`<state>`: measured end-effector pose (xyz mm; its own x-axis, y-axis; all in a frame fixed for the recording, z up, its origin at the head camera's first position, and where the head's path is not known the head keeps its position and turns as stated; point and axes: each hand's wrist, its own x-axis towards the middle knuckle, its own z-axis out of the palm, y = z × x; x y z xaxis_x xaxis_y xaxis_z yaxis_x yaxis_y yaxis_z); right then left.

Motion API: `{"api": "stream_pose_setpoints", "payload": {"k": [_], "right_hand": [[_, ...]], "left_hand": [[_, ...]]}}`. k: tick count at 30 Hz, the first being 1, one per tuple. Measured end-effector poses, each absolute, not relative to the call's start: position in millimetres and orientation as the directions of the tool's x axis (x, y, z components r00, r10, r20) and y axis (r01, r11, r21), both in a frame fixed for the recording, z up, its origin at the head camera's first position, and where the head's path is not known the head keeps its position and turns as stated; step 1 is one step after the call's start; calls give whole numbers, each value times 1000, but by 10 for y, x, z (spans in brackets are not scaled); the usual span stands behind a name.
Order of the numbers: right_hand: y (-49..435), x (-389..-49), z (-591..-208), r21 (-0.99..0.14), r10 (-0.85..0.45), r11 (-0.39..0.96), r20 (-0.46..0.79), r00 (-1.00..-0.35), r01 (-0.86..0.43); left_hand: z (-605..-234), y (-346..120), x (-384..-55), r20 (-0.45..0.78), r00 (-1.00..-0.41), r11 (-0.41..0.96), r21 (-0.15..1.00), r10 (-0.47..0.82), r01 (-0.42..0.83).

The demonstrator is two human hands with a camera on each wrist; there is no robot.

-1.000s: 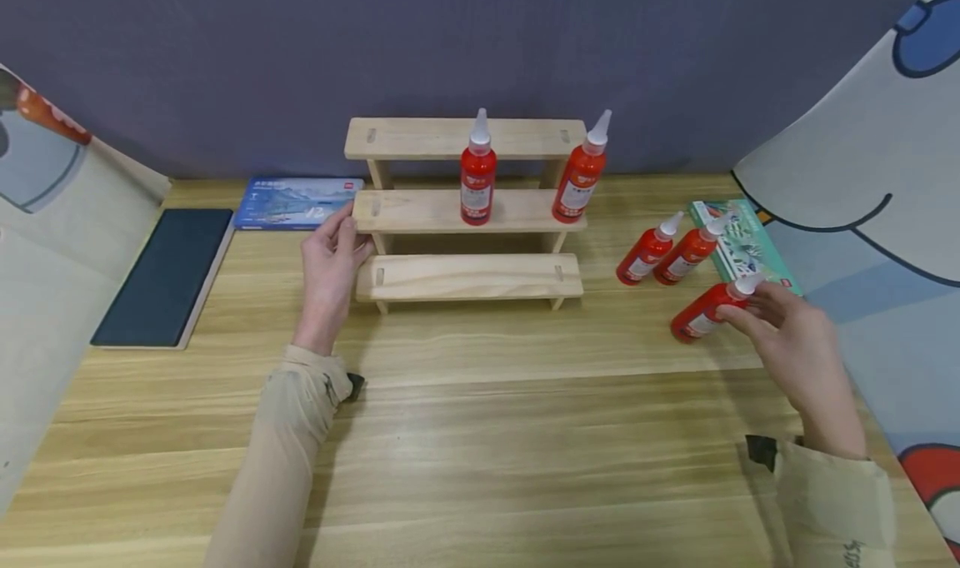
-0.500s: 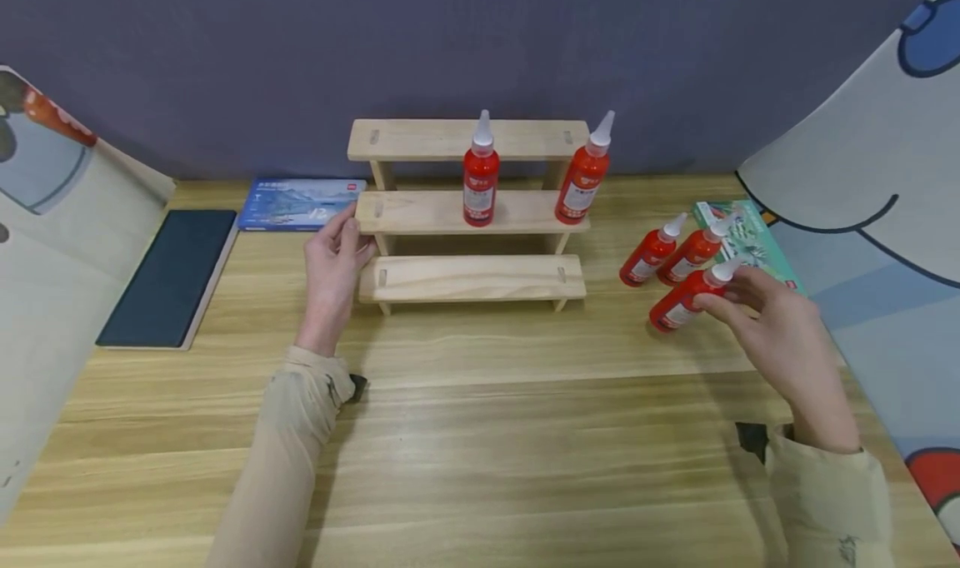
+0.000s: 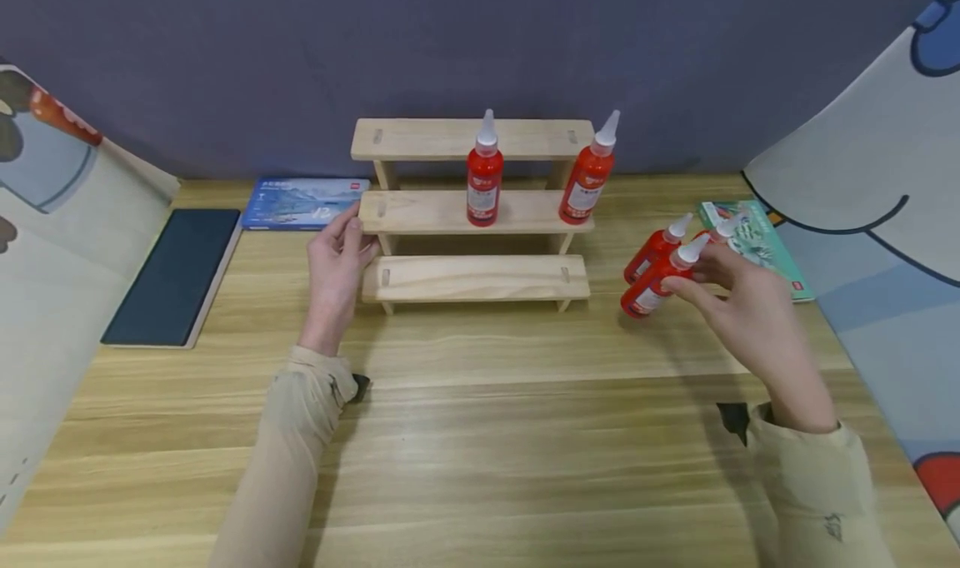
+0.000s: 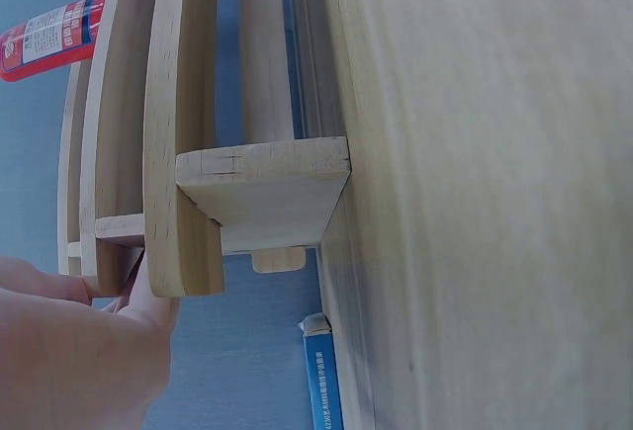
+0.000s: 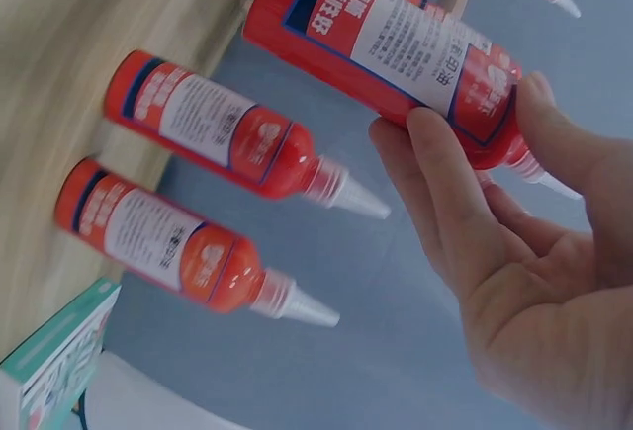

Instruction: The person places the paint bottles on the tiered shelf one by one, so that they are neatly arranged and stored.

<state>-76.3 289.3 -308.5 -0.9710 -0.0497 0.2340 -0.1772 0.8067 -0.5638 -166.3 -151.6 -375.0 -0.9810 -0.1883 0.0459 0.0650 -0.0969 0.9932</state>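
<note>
My left hand (image 3: pixel 335 272) holds the left end of the three-step wooden shelf (image 3: pixel 476 278) at its middle step; in the left wrist view the thumb and fingers are at that plank's end. My right hand (image 3: pixel 750 318) grips a red squeeze bottle (image 5: pixel 396 44) with a clear-white nozzle, near its shoulder. This bottle tilts, its nozzle leaning right, and is to the right of the shelf. Two more such bottles, the nearer (image 5: pixel 213 124) and the farther (image 5: pixel 163 237), stand on the table behind it, partly hidden in the head view. The middle step bears a centre bottle (image 3: pixel 484 186) and a right-end bottle (image 3: pixel 587 186).
A blue flat box (image 3: pixel 306 203) lies left of the shelf, with a dark-covered book (image 3: pixel 172 278) further left. At the right a green box (image 3: pixel 757 243) lies behind the bottles. A dark partition (image 3: pixel 300 60) rises behind the shelf.
My right hand has carried the held bottle left and slightly away from me, so it now overlaps the two standing bottles. The left hand has kept its place on the shelf.
</note>
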Motion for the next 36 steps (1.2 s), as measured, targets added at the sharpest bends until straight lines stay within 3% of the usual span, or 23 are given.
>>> {"api": "stream_pose_setpoints", "payload": {"k": [18, 36], "right_hand": [[2427, -902, -2888, -579, -142, 766, 274, -951, -281], [2039, -1008, -2813, -642, -142, 719, 237, -961, -265]], "left_hand": [[-3756, -1519, -1662, 53, -981, -92, 993, -186, 72], [-3761, -1515, -1668, 44, -981, -94, 994, -187, 62]]}}
